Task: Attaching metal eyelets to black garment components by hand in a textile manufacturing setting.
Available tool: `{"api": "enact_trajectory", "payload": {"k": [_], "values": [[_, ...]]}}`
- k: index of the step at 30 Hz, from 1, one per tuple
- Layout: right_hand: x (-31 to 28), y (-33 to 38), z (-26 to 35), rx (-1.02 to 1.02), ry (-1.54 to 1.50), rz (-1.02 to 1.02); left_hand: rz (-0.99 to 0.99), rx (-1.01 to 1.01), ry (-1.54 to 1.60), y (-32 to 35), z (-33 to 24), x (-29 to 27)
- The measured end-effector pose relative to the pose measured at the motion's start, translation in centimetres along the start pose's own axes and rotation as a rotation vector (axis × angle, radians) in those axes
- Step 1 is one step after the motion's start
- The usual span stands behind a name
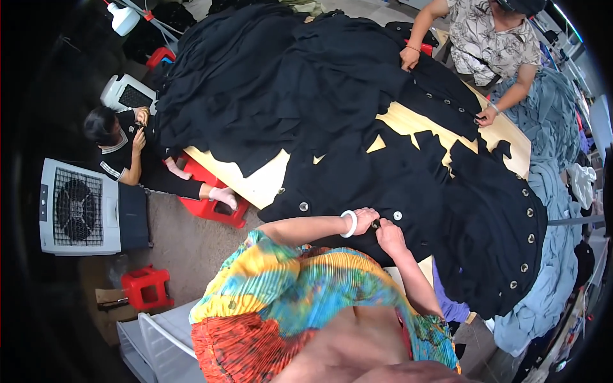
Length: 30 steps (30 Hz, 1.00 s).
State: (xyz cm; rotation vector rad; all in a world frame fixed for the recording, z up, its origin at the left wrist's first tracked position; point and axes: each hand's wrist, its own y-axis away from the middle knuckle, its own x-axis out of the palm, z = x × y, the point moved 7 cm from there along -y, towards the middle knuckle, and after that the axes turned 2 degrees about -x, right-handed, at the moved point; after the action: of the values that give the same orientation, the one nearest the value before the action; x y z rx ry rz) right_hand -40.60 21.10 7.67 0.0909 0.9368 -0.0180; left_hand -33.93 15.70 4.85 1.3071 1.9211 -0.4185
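Observation:
A black garment [357, 172] lies spread over the table edge in front of me. At its near edge my left hand [365, 221] is closed, fingers pinching the black cloth; a white bangle circles its wrist. My right hand [391, 237] is closed just beside it, pinching the same edge. Between the fingertips is a small dark, round spot, perhaps a button, too small to make out. One round pale button [398, 216] shows right of my hands, another button [304, 207] to their left. Several more buttons [530, 239] line the garment's right edge.
A large pile of black cloth [255, 70] covers the far side of the wooden table [408, 121]. One person [491, 45] handles buttoned black cloth at far right; another [121, 147] sits left. Red stools [148, 287], an air cooler [80, 207] and blue-grey cloth [543, 127] stand around.

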Motion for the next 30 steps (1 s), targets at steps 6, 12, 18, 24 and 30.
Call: {"api": "enact_trajectory", "payload": {"k": [6,12,18,24,30], "values": [[-0.3,0.6,0.0,0.115,-0.238,0.079,0.055,0.075,0.288,0.3,-0.2,-1.4],[-4.1,0.4,1.6,0.017,-0.683,-0.087,0.245,0.300,0.664,-0.6,-1.0,-4.3],[-2.6,4.3,-3.2,0.029,-0.022,-0.010,0.515,-0.219,0.462,0.1,4.1,-0.8],[-1.4,4.7,-2.4,0.087,-0.018,-0.061,0.274,-0.249,0.177,-3.0,1.5,-1.1],[0.1,4.3,-3.1,0.075,-0.005,-0.157,0.181,-0.096,-0.081,-5.1,-0.3,3.2]]}}
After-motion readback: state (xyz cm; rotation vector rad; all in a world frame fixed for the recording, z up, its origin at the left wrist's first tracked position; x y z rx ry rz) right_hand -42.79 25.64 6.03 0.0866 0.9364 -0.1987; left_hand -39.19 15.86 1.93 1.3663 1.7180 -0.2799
